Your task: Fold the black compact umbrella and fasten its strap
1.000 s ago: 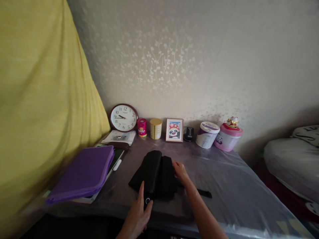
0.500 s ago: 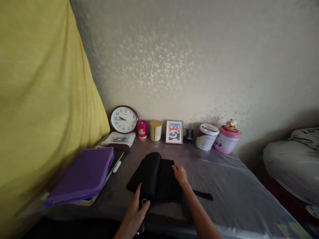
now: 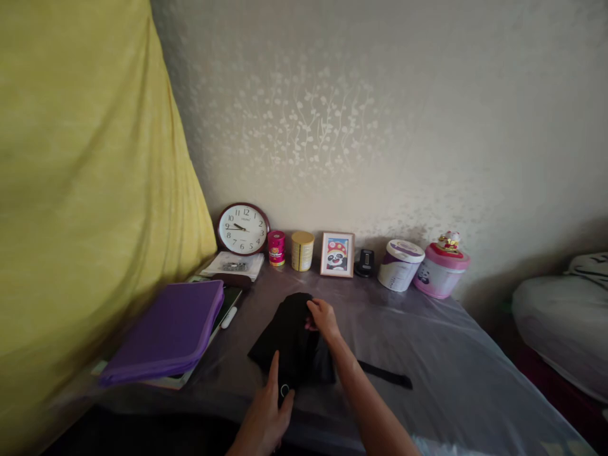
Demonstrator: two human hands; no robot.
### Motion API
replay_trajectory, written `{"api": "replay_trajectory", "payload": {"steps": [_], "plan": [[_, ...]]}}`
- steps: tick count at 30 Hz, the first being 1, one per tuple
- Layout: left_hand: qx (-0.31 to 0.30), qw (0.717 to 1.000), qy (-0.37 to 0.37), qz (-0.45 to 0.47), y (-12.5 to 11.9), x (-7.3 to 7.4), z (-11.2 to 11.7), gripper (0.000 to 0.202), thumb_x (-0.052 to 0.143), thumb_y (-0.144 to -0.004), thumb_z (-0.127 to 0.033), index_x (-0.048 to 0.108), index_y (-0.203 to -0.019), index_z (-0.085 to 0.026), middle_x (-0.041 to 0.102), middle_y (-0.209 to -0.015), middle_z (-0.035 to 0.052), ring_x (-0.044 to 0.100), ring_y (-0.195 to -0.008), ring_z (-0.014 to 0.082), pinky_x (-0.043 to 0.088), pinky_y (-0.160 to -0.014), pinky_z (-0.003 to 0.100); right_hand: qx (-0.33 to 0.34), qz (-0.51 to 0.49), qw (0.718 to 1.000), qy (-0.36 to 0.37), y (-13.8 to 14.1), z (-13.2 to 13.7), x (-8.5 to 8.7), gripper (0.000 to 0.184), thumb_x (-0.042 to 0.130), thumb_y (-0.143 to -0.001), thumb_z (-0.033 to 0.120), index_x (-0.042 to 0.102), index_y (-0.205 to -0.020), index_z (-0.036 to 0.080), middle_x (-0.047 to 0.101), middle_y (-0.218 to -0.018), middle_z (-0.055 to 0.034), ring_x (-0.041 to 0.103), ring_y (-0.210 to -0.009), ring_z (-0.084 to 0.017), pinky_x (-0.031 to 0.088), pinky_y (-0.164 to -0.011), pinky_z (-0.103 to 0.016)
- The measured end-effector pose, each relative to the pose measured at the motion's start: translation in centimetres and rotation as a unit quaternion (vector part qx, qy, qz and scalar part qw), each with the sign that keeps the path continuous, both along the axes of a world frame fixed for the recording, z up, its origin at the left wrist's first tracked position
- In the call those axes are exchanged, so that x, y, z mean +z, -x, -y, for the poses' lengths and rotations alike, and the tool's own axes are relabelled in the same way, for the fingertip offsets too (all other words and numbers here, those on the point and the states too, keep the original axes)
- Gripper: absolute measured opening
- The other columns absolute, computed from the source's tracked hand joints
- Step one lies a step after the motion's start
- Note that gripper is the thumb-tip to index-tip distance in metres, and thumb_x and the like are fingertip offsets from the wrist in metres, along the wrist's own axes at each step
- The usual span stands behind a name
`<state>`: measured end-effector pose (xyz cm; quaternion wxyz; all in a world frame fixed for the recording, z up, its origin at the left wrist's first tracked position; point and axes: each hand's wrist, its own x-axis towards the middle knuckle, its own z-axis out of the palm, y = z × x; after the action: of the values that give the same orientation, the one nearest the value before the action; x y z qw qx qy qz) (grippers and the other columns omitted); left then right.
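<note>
A black folding umbrella (image 3: 282,332), collapsed with its cloth loosely folded, lies on the table near the front. My left hand (image 3: 268,411) is wrapped around its handle, index finger stretched along the cloth and thumb beside a round, ring-edged button (image 3: 284,391). Farther up, my right hand (image 3: 323,320) pinches a flap of the black cloth at the umbrella's right side. A black strap (image 3: 387,373) trails out to the right on the tabletop, passing under my right forearm.
The grey-covered table (image 3: 427,367) meets the wall. Left lie a purple folder (image 3: 164,329) and a white marker (image 3: 228,317). Along the back stand a clock (image 3: 244,228), a pink can (image 3: 276,248), a yellow tin (image 3: 302,251), a panda picture (image 3: 337,254) and two tubs (image 3: 401,266).
My right hand has moved left and slightly up, folding the right flap of cloth over toward the umbrella's middle. My left hand keeps its hold on the handle. The view has shifted slightly.
</note>
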<state>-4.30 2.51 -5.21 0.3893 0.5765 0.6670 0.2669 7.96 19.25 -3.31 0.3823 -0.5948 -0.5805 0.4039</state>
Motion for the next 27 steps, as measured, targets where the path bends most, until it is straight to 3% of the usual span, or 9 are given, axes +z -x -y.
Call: {"api": "replay_trajectory", "payload": {"steps": [3,9,12,15,19,23,27], "plan": [[-0.015,1.0,-0.003,-0.02,0.0,-0.3,0.0,0.07,0.036,-0.085,-0.026,-0.003,-0.14,-0.01,0.063,-0.109,0.0123,0.061,-0.095,0.0157,0.039,-0.083,0.021,0.013,0.002,1.0,0.007,1.5,0.1,-0.1,0.038,0.042,-0.083,0.029,0.046,-0.115,0.01,0.057,-0.053,0.0034,0.054,-0.039,-0.01,0.041,-0.038,-0.019],[-0.029,0.997,0.015,-0.077,0.0,-1.0,-0.1,0.068,0.034,-0.085,-0.029,0.0,-0.14,-0.008,0.064,-0.102,0.0142,0.062,-0.091,0.0201,0.041,-0.076,0.026,0.032,0.071,0.996,-0.042,3.0,0.6,0.1,0.042,0.048,-0.082,0.027,0.043,-0.119,0.009,0.059,-0.054,0.0034,0.056,-0.043,-0.011,0.041,-0.049,-0.021],[-0.033,0.995,0.021,-0.088,0.0,-1.0,-0.1,0.068,0.035,-0.085,-0.029,0.002,-0.14,-0.006,0.064,-0.101,0.0158,0.062,-0.091,0.0213,0.041,-0.077,0.027,0.049,0.19,0.972,-0.126,3.3,1.7,0.1,0.043,0.049,-0.082,0.027,0.042,-0.121,0.009,0.065,-0.069,-0.0025,0.062,-0.065,-0.016,0.042,-0.06,-0.024],[-0.011,0.997,0.006,-0.073,-0.3,-0.4,0.1,0.07,0.037,-0.084,-0.023,-0.002,-0.139,-0.004,0.062,-0.107,0.0165,0.06,-0.097,0.0193,0.039,-0.082,0.024,0.091,0.264,0.938,-0.206,3.4,3.2,-0.2,0.036,0.048,-0.082,0.024,0.047,-0.117,0.016,0.066,-0.081,-0.0025,0.061,-0.079,-0.017,0.042,-0.068,-0.025],[-0.003,0.998,-0.022,-0.062,-0.6,0.4,0.3,0.077,0.037,-0.083,-0.02,-0.015,-0.138,-0.007,0.066,-0.1,0.0136,0.064,-0.087,0.0183,0.041,-0.076,0.022,0.139,0.262,0.913,-0.28,3.0,4.6,-0.5,0.027,0.046,-0.083,0.017,0.054,-0.108,0.022,0.066,-0.086,-0.0005,0.056,-0.085,-0.016,0.042,-0.076,-0.025],[-0.059,0.992,0.005,-0.113,-0.5,0.3,-0.1,0.074,0.039,-0.082,-0.018,-0.005,-0.14,-0.013,0.068,-0.098,0.0107,0.065,-0.086,0.0203,0.043,-0.072,0.024,0.17,0.237,0.907,-0.304,2.5,5.7,-0.3,0.023,0.044,-0.084,0.014,0.058,-0.101,0.023,0.066,-0.087,-0.0005,0.055,-0.084,-0.016,0.042,-0.078,-0.027],[-0.072,0.991,0.014,-0.116,-0.1,-0.9,-0.8,0.07,0.036,-0.083,-0.021,-0.003,-0.14,-0.009,0.067,-0.101,0.0112,0.065,-0.085,0.0184,0.043,-0.073,0.022,0.215,0.188,0.891,-0.354,1.4,7.9,-0.6,0.024,0.041,-0.086,0.012,0.059,-0.098,0.022,0.064,-0.099,-0.0018,0.054,-0.093,-0.015,0.041,-0.086,-0.03]]}}
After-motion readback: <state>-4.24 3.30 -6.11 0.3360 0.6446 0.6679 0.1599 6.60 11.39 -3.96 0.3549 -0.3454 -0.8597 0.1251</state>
